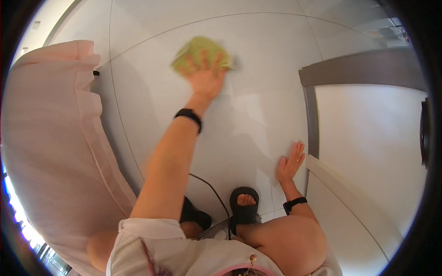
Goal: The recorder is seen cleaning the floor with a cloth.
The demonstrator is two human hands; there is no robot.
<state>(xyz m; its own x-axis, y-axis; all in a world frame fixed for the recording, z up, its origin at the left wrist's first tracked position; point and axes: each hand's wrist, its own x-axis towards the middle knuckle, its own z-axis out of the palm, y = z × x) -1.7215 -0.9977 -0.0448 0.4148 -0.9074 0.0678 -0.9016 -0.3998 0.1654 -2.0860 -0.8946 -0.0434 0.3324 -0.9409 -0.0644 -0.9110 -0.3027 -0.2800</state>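
Note:
My left hand point(204, 77) lies palm down with spread fingers on a yellow-green cloth point(202, 46), which rests on the pale floor tiles point(179, 145). The hand and cloth look blurred. Whether any fingers pinch the cloth cannot be seen. At the right, my right hand point(291, 165) is held flat against the tiled floor, close to the foot of a white panel, and holds nothing. A black band circles each wrist.
A pink fabric-covered piece of furniture point(58, 131) stands at the left. On the right are a grey-brown frame point(362, 69) and white panels point(366, 127). A black cable point(210, 188) runs near my feet, which wear black sandals point(243, 210).

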